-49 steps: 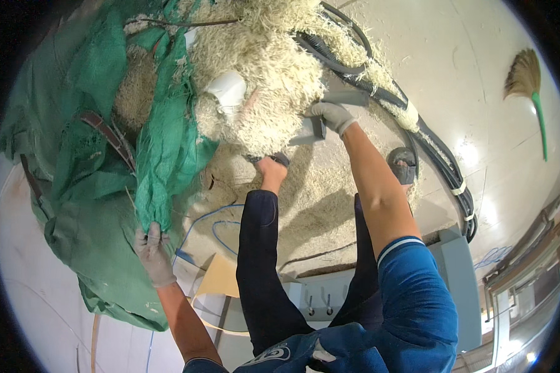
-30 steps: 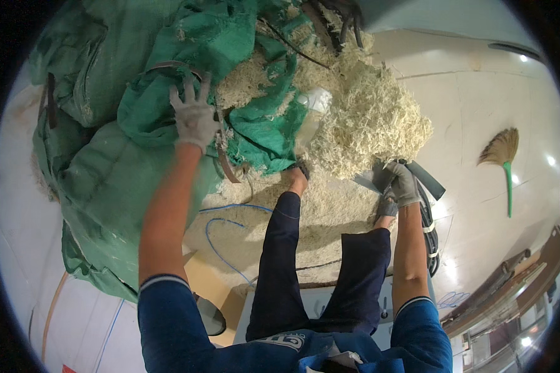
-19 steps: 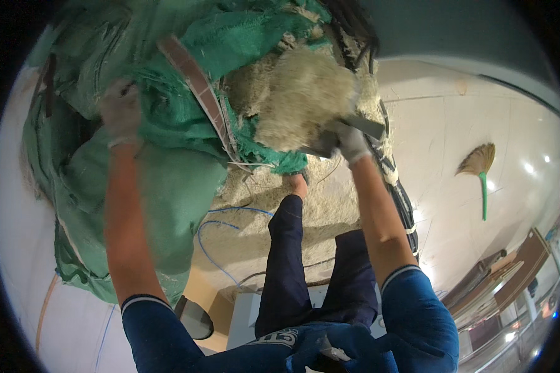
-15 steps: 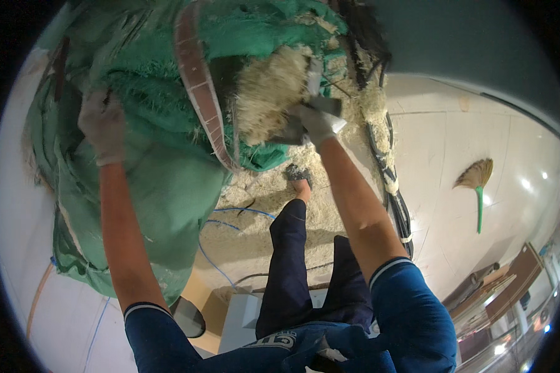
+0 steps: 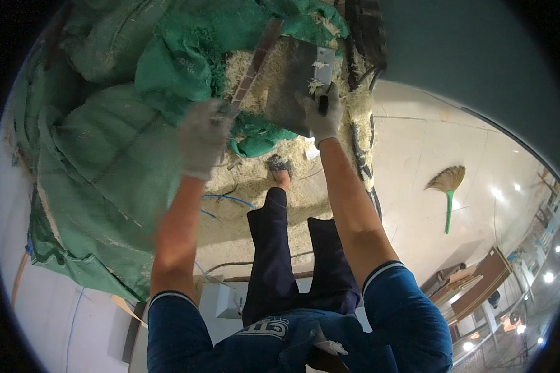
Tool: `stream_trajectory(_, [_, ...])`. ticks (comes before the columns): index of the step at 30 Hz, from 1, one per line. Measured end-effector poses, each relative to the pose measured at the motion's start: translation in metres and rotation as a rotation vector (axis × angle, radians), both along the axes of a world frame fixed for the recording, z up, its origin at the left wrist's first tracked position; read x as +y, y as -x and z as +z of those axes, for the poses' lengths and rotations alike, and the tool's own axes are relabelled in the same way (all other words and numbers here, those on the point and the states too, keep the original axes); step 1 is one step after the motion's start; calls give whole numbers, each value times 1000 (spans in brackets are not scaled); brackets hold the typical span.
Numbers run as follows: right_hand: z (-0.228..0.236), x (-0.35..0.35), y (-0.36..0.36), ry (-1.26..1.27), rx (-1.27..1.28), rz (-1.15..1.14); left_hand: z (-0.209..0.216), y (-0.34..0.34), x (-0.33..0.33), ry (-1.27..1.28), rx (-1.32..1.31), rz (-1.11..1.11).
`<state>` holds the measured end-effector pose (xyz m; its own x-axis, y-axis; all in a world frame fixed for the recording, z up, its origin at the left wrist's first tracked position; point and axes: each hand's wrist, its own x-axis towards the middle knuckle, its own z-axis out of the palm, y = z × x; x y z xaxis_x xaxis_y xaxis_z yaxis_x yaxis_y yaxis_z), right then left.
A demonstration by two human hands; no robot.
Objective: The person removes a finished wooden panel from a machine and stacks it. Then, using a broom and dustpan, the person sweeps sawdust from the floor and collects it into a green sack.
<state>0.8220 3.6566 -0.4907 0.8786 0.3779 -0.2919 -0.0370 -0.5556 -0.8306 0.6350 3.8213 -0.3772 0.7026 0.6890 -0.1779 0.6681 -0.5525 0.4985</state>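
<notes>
My right hand (image 5: 322,115), in a whitish glove, is closed round the near edge of a flat grey metal dustpan (image 5: 289,84). The pan lies tilted over the mouth of a big green mesh sack (image 5: 106,149), with a few pale shavings on its light rim. Inside the mouth, a heap of cream-coloured shavings (image 5: 238,65) shows. My left hand (image 5: 204,140), also gloved and smeared by motion, is closed on the lower end of a brown webbing strap (image 5: 253,71), which runs straight up across the opening. Its fingers are only partly clear.
Shavings lie scattered on the floor (image 5: 230,230) round my foot. Black cables (image 5: 364,149) run along the right of the sack, and a blue cord (image 5: 230,199) crosses below it. A green-handled broom (image 5: 448,196) lies to the right. Boards (image 5: 479,286) are stacked farther right.
My left hand has left the sack's left side and moved right to the strap, now pulled straighter and slanting right. The shavings on the dustpan have mostly gone, and the pan has turned flatter.
</notes>
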Motion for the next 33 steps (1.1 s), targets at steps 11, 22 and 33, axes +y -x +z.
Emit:
stream_trajectory(11, [-1, -52, -18, -69, 197, 4, -161, -56, -40, 300, 347, 385])
stream_trajectory(22, [64, -150, -66, -29, 1, -79, 93, -33, -89, -171, -29, 52])
stream_trajectory(33, [97, -236, -87, -22, -68, -191, -33, -48, -100, 1434, -277, 822])
